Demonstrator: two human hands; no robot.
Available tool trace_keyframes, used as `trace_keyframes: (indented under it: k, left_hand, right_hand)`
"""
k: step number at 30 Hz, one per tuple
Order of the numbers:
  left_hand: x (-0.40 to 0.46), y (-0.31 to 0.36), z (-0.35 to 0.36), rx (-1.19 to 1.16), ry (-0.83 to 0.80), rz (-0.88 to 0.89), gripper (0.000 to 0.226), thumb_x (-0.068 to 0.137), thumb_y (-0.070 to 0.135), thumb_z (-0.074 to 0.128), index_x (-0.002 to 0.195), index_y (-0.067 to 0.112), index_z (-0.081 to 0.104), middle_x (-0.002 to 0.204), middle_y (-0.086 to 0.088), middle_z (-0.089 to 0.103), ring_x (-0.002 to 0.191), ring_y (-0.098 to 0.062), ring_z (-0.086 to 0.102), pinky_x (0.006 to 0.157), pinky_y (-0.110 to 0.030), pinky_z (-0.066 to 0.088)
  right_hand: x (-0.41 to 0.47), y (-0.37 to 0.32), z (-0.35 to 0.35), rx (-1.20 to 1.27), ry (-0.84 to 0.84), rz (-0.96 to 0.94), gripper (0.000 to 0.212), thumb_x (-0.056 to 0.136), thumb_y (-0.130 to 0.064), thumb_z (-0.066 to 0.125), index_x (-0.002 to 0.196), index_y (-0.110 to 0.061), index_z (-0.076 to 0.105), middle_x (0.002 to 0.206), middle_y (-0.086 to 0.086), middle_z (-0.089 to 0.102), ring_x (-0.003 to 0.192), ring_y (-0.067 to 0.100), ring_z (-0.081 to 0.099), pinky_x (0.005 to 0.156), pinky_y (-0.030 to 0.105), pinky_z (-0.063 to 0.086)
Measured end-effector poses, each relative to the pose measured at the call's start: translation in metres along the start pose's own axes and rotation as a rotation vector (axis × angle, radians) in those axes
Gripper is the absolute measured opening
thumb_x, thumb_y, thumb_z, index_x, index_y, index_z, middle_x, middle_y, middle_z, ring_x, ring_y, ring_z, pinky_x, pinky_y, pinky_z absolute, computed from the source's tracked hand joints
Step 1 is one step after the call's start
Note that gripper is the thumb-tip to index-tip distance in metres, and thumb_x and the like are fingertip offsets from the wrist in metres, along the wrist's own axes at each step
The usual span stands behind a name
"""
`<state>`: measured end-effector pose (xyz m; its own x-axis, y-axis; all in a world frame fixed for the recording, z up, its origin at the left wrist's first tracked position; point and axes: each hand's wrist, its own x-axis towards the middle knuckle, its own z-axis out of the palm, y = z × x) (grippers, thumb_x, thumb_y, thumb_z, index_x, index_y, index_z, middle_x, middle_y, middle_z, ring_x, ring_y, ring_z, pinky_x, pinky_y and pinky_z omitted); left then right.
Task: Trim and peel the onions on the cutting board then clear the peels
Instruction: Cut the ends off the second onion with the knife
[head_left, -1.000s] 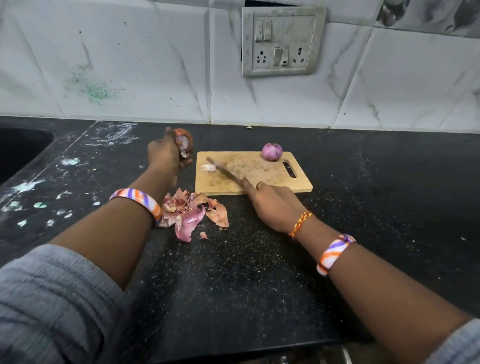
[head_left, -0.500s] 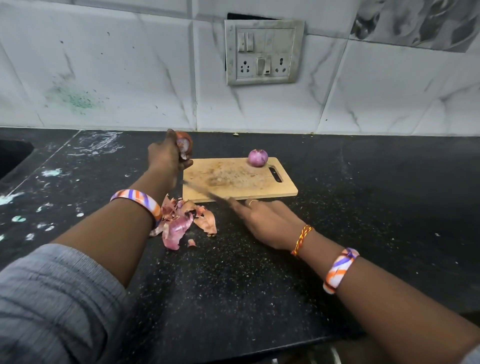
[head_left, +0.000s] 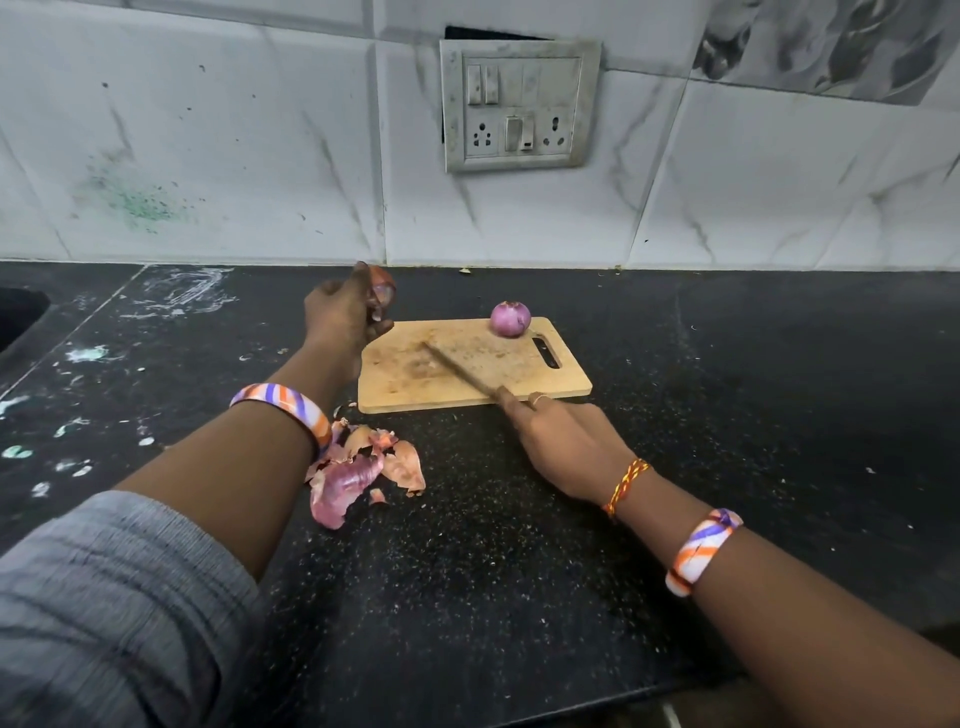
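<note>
A second earlier a pale offcut lay on the cutting board (head_left: 561, 387); it was gone, swept by the right hand's (head_left: 563, 441) clenched knife (head_left: 457, 370), while the left hand (head_left: 340, 319) gripped the half-peeled onion (head_left: 383, 293) off the board's left edge, so peeling likely came next.

A speckled black desk (head_left: 519, 571) carries a wooden cutting board (head_left: 405, 384) toward its back edge, with a heap of onion peels (head_left: 358, 467) just before the board's near-left corner.

Wood, stone and tile surfaces are shown.
A matt, scuffed wooden cutting board (head_left: 467, 374) is laid on speckled black stone counter (head_left: 727, 415); glossy marbled wall tiles (head_left: 234, 156) and papery peels (head_left: 363, 467) are seen.
</note>
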<state>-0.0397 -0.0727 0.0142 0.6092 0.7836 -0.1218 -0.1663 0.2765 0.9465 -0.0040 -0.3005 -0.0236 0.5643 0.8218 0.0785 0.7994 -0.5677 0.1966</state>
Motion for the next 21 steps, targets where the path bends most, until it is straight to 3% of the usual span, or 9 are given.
trace_keyframes:
  k: [4,8,11,13,15,17,21]
  left_hand:
    - [0.001,-0.009,0.005,0.038,-0.042,0.041,0.039,0.095,0.018,0.049,0.131,0.006,0.043,0.100,-0.010,0.053,0.072,-0.014,0.055,0.067,-0.023,0.054]
    - [0.000,-0.017,0.009,0.027,-0.088,0.048,0.033,0.098,0.007,0.036,0.129,0.013,0.046,0.125,-0.013,0.048,0.086,-0.014,0.056,0.081,-0.025,0.052]
    - [0.000,-0.021,0.010,-0.009,-0.147,0.000,0.031,0.096,0.002,0.039,0.124,0.011,0.048,0.131,-0.017,0.046,0.095,-0.018,0.055,0.087,-0.029,0.052]
    - [0.001,-0.024,0.011,-0.022,-0.197,-0.020,0.032,0.092,-0.001,0.048,0.122,0.010,0.047,0.130,-0.021,0.046,0.091,-0.018,0.057,0.087,-0.031,0.053]
    - [0.001,-0.029,0.014,-0.041,-0.250,-0.035,0.040,0.087,-0.005,0.054,0.122,0.010,0.044,0.116,-0.014,0.050,0.103,-0.028,0.058,0.082,-0.031,0.055]
    - [0.002,-0.032,0.019,-0.061,-0.291,-0.057,0.040,0.085,-0.007,0.055,0.118,0.011,0.042,0.110,-0.011,0.049,0.106,-0.034,0.057,0.075,-0.029,0.057]
    - [0.010,-0.040,0.025,0.094,-0.316,-0.024,0.049,0.082,0.001,0.064,0.125,0.006,0.041,0.122,-0.014,0.050,0.098,-0.025,0.063,0.076,-0.027,0.057]
  right_hand:
    - [-0.003,0.000,-0.005,-0.016,0.088,-0.120,0.050,0.100,-0.027,0.030,0.148,-0.030,0.015,0.113,0.006,0.051,0.092,0.025,0.055,0.058,0.032,0.029]
    - [-0.002,0.024,0.003,0.071,0.204,0.050,0.048,0.098,-0.023,0.035,0.145,-0.028,0.027,0.109,0.008,0.052,0.087,0.025,0.054,0.062,0.035,0.040]
    - [-0.001,0.036,0.009,0.186,0.271,0.311,0.050,0.097,-0.022,0.038,0.145,-0.026,0.026,0.109,0.009,0.048,0.092,0.025,0.053,0.066,0.037,0.047]
    - [0.003,0.040,0.012,0.225,0.241,0.472,0.054,0.096,-0.022,0.040,0.147,-0.023,0.021,0.117,0.013,0.046,0.102,0.028,0.053,0.073,0.040,0.050]
    - [0.011,0.041,0.015,0.211,0.166,0.552,0.056,0.095,-0.020,0.041,0.147,-0.020,0.019,0.123,0.016,0.045,0.109,0.031,0.051,0.077,0.042,0.050]
    - [0.019,0.040,0.017,0.192,0.096,0.568,0.057,0.094,-0.017,0.042,0.147,-0.020,0.020,0.126,0.017,0.043,0.113,0.031,0.048,0.079,0.041,0.049]
    - [0.029,0.037,0.018,0.153,0.036,0.535,0.058,0.093,-0.015,0.045,0.146,-0.023,0.023,0.131,0.014,0.039,0.119,0.031,0.042,0.084,0.040,0.048]
